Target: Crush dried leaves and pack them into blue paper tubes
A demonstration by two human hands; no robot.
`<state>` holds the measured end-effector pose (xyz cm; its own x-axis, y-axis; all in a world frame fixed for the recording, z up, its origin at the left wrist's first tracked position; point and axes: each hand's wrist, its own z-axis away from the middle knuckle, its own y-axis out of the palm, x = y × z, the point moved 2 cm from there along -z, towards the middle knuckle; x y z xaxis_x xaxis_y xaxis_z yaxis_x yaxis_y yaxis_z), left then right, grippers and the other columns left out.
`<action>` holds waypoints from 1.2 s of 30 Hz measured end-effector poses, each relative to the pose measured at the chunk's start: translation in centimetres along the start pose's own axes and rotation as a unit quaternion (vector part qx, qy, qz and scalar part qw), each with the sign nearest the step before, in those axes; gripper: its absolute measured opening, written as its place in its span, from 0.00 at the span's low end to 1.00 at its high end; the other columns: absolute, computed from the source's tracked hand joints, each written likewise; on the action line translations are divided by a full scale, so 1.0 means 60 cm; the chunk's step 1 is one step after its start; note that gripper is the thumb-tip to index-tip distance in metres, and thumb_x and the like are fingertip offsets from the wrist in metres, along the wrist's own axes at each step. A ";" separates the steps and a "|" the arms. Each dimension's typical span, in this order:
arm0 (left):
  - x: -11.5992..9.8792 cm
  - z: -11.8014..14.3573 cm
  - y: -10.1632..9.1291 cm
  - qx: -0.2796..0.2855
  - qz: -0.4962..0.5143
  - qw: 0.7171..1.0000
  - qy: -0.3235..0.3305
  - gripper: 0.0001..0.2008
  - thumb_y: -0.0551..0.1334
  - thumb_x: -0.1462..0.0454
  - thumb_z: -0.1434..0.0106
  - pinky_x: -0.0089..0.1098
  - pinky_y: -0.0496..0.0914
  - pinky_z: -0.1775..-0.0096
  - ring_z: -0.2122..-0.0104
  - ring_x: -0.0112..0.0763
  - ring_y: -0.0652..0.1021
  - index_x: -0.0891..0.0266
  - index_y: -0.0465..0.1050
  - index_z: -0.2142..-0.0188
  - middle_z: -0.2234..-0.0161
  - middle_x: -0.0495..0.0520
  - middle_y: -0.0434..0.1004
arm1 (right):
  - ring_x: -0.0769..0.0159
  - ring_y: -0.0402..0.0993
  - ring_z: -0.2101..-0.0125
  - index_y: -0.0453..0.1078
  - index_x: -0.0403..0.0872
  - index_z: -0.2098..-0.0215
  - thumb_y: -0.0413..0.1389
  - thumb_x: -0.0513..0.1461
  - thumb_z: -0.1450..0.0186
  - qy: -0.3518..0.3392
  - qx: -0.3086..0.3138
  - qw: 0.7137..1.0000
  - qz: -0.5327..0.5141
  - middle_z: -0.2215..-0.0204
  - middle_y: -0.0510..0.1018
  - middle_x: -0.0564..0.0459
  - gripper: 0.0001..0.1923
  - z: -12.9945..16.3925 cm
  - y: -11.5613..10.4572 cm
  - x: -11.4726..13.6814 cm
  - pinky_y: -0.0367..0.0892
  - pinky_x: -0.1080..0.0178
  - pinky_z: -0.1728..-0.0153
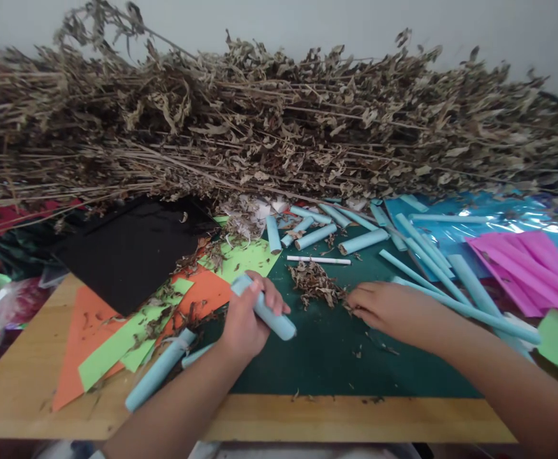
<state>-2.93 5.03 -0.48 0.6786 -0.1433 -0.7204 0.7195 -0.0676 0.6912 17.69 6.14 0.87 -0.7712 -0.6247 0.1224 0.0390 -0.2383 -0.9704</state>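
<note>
Fingers of the left hand (246,322) are curled tightly around a light blue rolled paper tube (264,307), which sits slanted in the grip, one end poking up past the thumb and the other jutting toward the middle of the dark green cutting mat (336,357). Over that same mat, the right hand (386,309) lies low with its fingers loosely bent and pointing at a small heap of crumbled dry leaves (314,284); the fingertips are at the edge of the heap, and whether they pinch any of it cannot be told. Just beyond the heap on the mat lies a thin white stick (318,259), and past that a scatter of more light blue tubes (329,231), with longer, thinner blue rolls (444,280) fanning off the mat's right side. At the mat's left edge are overlapping orange and green paper sheets (130,331), two further blue tubes (160,368) lying on them near the left wrist, and a black sheet (132,248) behind them. Behind the mat a large pile of dried leafy stalks (259,121) runs the whole width. To the mat's far right lie pink folded sheets (532,268) on shiny blue film (479,210). Mat and papers rest on a wooden table (307,417).
</note>
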 end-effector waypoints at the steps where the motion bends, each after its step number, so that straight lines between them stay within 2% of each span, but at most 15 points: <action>1: 0.007 0.008 0.003 0.038 -0.038 0.998 0.027 0.13 0.60 0.58 0.49 0.28 0.66 0.75 0.83 0.20 0.64 0.61 0.55 0.76 0.84 0.41 0.60 | 0.64 0.68 0.70 0.66 0.45 0.69 0.44 0.34 0.40 0.007 -0.020 1.000 -0.023 0.72 0.71 0.50 0.09 0.005 -0.009 -0.006 0.62 0.63 0.71; 3: 0.022 0.023 0.006 0.114 -0.130 0.983 0.066 0.11 0.60 0.60 0.49 0.29 0.66 0.74 0.82 0.22 0.66 0.61 0.57 0.75 0.82 0.43 0.62 | 0.65 0.68 0.70 0.65 0.46 0.68 0.44 0.37 0.39 0.024 -0.073 0.994 -0.078 0.71 0.71 0.50 0.09 0.013 -0.029 -0.013 0.62 0.63 0.70; 6: 0.044 0.037 0.008 0.207 -0.313 0.924 0.074 0.09 0.61 0.63 0.51 0.28 0.64 0.73 0.78 0.25 0.68 0.62 0.60 0.75 0.80 0.48 0.65 | 0.69 0.66 0.73 0.65 0.47 0.69 0.46 0.39 0.40 0.035 -0.146 0.976 -0.157 0.72 0.71 0.51 0.07 0.018 -0.059 -0.005 0.61 0.66 0.74; 9: 0.061 0.034 0.008 0.221 -0.444 0.867 0.046 0.08 0.60 0.64 0.53 0.26 0.61 0.77 0.81 0.23 0.65 0.63 0.59 0.77 0.81 0.48 0.63 | 0.72 0.64 0.76 0.64 0.47 0.71 0.48 0.38 0.41 -0.008 -0.196 0.951 -0.240 0.74 0.69 0.53 0.04 0.014 -0.080 0.025 0.60 0.68 0.76; 12: 0.068 0.028 0.009 0.210 -0.488 0.846 0.044 0.06 0.58 0.64 0.54 0.24 0.59 0.79 0.83 0.21 0.62 0.63 0.59 0.77 0.83 0.46 0.60 | 0.74 0.63 0.76 0.63 0.46 0.72 0.49 0.35 0.42 -0.088 -0.227 0.915 -0.322 0.76 0.68 0.55 0.02 0.003 -0.091 0.061 0.60 0.71 0.76; 15: 0.072 0.025 0.008 0.227 -0.503 0.831 0.063 0.05 0.57 0.67 0.55 0.24 0.62 0.77 0.81 0.22 0.64 0.63 0.61 0.75 0.81 0.47 0.63 | 0.74 0.64 0.74 0.63 0.45 0.71 0.50 0.34 0.43 -0.137 -0.211 0.905 -0.344 0.75 0.69 0.55 0.02 -0.011 -0.090 0.090 0.60 0.71 0.74; 18: 0.075 0.027 0.005 0.261 -0.512 0.814 0.087 0.07 0.56 0.70 0.56 0.25 0.65 0.71 0.76 0.26 0.69 0.64 0.64 0.73 0.77 0.50 0.68 | 0.72 0.64 0.71 0.65 0.45 0.71 0.49 0.33 0.42 -0.155 -0.154 0.928 -0.301 0.74 0.71 0.55 0.03 -0.021 -0.081 0.110 0.60 0.69 0.69; 22: 0.079 0.030 0.003 0.293 -0.550 0.779 0.071 0.06 0.56 0.72 0.57 0.26 0.67 0.68 0.75 0.28 0.71 0.63 0.65 0.76 0.78 0.48 0.70 | 0.70 0.63 0.69 0.66 0.45 0.75 0.47 0.33 0.42 -0.164 -0.116 0.957 -0.209 0.72 0.70 0.53 0.08 -0.020 -0.075 0.123 0.59 0.65 0.66; 25: 0.076 0.028 0.003 0.279 -0.538 0.793 0.062 0.06 0.58 0.71 0.58 0.26 0.68 0.68 0.73 0.30 0.73 0.63 0.65 0.77 0.77 0.49 0.71 | 0.67 0.62 0.67 0.66 0.45 0.79 0.46 0.32 0.43 -0.151 -0.103 0.973 -0.143 0.67 0.69 0.52 0.11 -0.015 -0.080 0.127 0.59 0.62 0.66; 27: 0.072 0.026 0.006 0.278 -0.512 0.810 0.066 0.07 0.60 0.70 0.58 0.28 0.68 0.66 0.70 0.32 0.73 0.64 0.66 0.76 0.75 0.51 0.72 | 0.63 0.61 0.62 0.67 0.46 0.79 0.46 0.33 0.43 -0.153 -0.080 0.979 -0.113 0.59 0.68 0.52 0.11 -0.013 -0.085 0.128 0.58 0.58 0.63; 31: 0.062 0.024 0.016 0.307 -0.436 0.840 0.098 0.12 0.60 0.67 0.54 0.32 0.67 0.60 0.62 0.37 0.72 0.65 0.67 0.67 0.64 0.58 0.72 | 0.53 0.54 0.52 0.70 0.49 0.72 0.47 0.42 0.42 -0.154 -0.010 0.985 -0.080 0.46 0.57 0.55 0.10 -0.010 -0.090 0.128 0.53 0.48 0.56; 33: 0.058 0.025 0.020 0.320 -0.419 0.843 0.109 0.15 0.60 0.68 0.54 0.34 0.65 0.56 0.57 0.38 0.70 0.65 0.67 0.63 0.59 0.58 0.70 | 0.49 0.50 0.49 0.71 0.49 0.72 0.47 0.47 0.42 -0.156 0.015 0.986 -0.064 0.45 0.54 0.54 0.15 -0.012 -0.087 0.132 0.50 0.44 0.55; 36: 0.056 0.029 0.022 0.329 -0.421 0.839 0.107 0.18 0.58 0.71 0.55 0.35 0.63 0.55 0.54 0.39 0.68 0.63 0.66 0.61 0.57 0.57 0.69 | 0.46 0.49 0.48 0.73 0.48 0.71 0.50 0.50 0.45 -0.150 0.035 0.988 -0.028 0.44 0.53 0.51 0.17 -0.023 -0.077 0.145 0.48 0.42 0.54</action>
<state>0.04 2.75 -1.87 0.0321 0.4043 -0.9141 0.7677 -0.5956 -0.2365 9.93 2.86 6.10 -0.5504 -0.7990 0.2423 0.0539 -0.3236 -0.9447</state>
